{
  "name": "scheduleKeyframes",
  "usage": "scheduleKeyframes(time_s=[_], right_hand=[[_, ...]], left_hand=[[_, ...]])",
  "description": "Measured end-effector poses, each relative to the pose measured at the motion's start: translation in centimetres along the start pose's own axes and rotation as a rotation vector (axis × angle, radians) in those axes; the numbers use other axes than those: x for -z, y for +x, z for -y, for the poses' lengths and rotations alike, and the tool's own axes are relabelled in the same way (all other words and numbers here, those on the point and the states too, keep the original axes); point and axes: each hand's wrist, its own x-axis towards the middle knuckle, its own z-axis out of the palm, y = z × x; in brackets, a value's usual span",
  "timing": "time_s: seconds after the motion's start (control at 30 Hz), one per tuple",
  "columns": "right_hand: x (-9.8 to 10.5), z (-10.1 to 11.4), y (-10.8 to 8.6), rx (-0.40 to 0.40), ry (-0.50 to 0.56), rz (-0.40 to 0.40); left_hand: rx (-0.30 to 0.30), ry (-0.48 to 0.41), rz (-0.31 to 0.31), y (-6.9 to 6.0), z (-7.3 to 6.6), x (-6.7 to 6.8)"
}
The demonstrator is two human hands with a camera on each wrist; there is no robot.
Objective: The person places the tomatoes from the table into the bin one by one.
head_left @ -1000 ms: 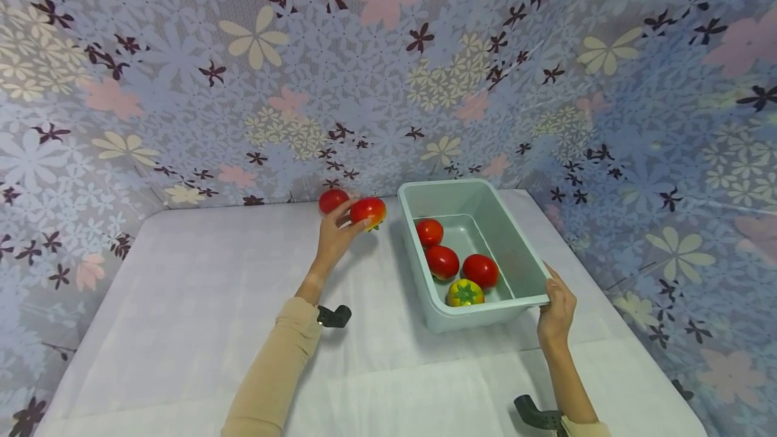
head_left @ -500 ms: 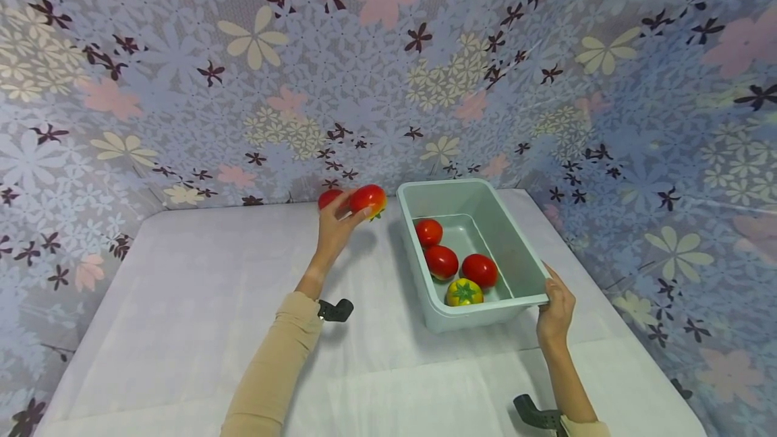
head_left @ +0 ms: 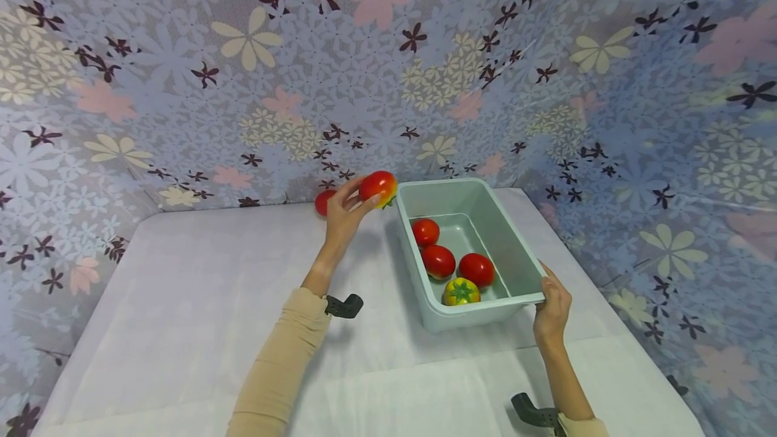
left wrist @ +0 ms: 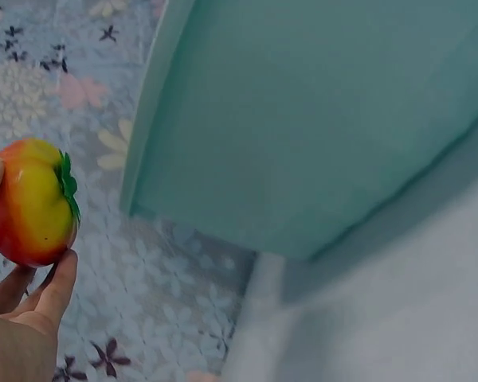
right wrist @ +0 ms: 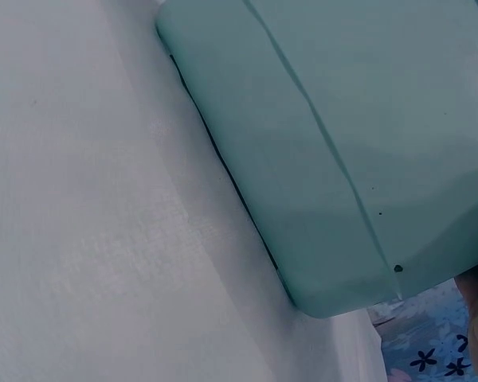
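Note:
My left hand (head_left: 343, 220) grips a shiny toy tomato (head_left: 378, 187) above the table, just left of the bin's far left corner. Red fades to yellow near its green leafy top, which faces the pale green bin's wall (left wrist: 287, 119) in the left wrist view. At the bin's near right corner, my right hand (head_left: 552, 309) holds the rim, fingers partly hidden. Inside the plastic bin (head_left: 512, 258) lie three red tomatoes (head_left: 438, 261) and a yellow one (head_left: 461, 292) with its green top upward. Partly behind the left hand, another red tomato (head_left: 324, 203) rests on the table.
A white cloth covers the table (head_left: 212, 302). Flower-patterned fabric (head_left: 273, 86) hangs along the back and right side. Each wrist carries a black camera mount (head_left: 344, 305).
My left hand has lifted the tomato higher and carried it right, closer to the bin's rim. The right hand stays on the bin, which has not visibly moved.

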Motion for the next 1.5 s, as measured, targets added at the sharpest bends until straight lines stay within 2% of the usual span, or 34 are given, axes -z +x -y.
scheduleKeyframes(time_s=[0.17,0.5,0.7,0.83,0.87,0.97,1.07,1.1,1.17,1.33,1.5], right_hand=[[-0.1,0.1,0.1,0.003,-0.002,0.002],[-0.1,0.3,0.0,-0.014,-0.003,-0.008],[-0.1,0.2,-0.2,-0.024,0.005,-0.005],[0.0,0.1,-0.1,-0.018,0.011,0.0],[0.0,0.0,-0.1,-0.016,0.012,-0.001],[0.0,0.1,-0.1,-0.014,0.01,-0.004],[-0.1,0.2,0.0,-0.017,0.008,-0.006],[-0.1,0.2,0.0,-0.018,0.006,-0.006],[-0.1,0.2,0.0,-0.021,0.008,-0.005],[-0.1,0.2,-0.1,-0.024,0.014,-0.007],[-0.2,0.2,-0.1,-0.023,0.021,-0.007]], left_hand=[[-0.012,-0.033,0.028,-0.1,-0.7,-1.4],[-0.022,-0.004,0.107,-0.9,-0.9,-3.7],[-0.082,0.055,0.173,-0.4,1.6,-4.7],[-0.166,0.134,0.215,-0.3,2.4,-5.2],[-0.18,0.14,0.229,-0.5,1.9,-5.3],[-0.212,0.154,0.258,-0.6,1.7,-5.5],[-0.211,0.166,0.279,-0.6,1.7,-5.7],[-0.212,0.173,0.282,-0.4,2.1,-5.8],[-0.199,0.194,0.295,-0.5,2.1,-5.8],[-0.18,0.238,0.351,-0.7,2.2,-6.1],[-0.216,0.279,0.394,-0.8,2.1,-6.3]])
